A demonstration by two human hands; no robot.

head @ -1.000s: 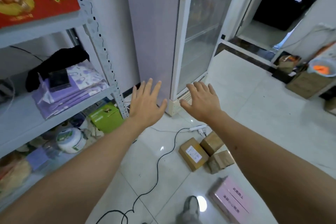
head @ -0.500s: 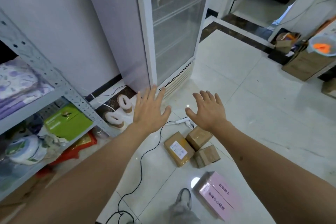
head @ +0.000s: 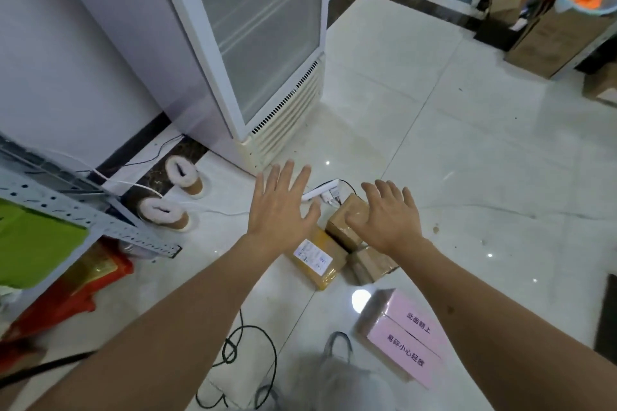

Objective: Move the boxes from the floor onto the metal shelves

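Three brown cardboard boxes clustered on floor, frame centre; left hand, right hand above, fingers spread, grip released.

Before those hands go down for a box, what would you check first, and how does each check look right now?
1. Both hands free: ok. The left hand and right hand are open with fingers spread, holding nothing.
2. Boxes within view: ok. Three brown boxes lie clustered on the floor: the labelled box, the taped box and the small box.
3. Hand on a box: cannot tell. The right hand overlaps the taped box, but contact is unclear.
4. Trip hazards: not ok. A black cable loops by the feet, and a power strip lies beside the boxes.
5. Shelf room: cannot tell. Only a corner of the metal shelf shows.
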